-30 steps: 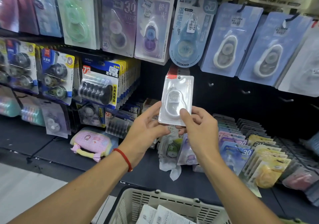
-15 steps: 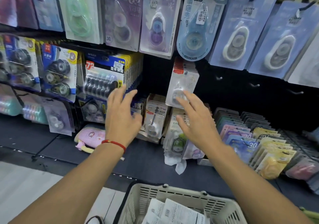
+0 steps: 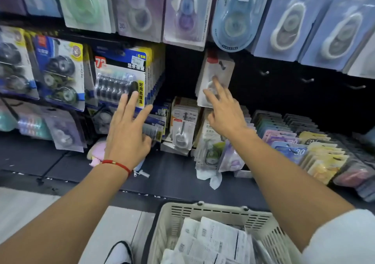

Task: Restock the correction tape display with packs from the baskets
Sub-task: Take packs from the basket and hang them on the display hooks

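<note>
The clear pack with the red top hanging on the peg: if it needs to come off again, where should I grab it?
Pinch the clear pack by its lower side edges, coming from the front, then slide it out along the peg. It hangs flat facing you, and the right hand fingertips already rest there.

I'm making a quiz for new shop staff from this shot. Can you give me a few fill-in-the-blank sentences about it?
1. The red string bracelet is on the ____ wrist.
2. The clear correction tape pack hangs from a ____ on the black panel.
3. The right hand has its fingers ____ in front of that pack.
4. The white basket holds more ____.

Missing words: left; hook; straight; packs
</note>
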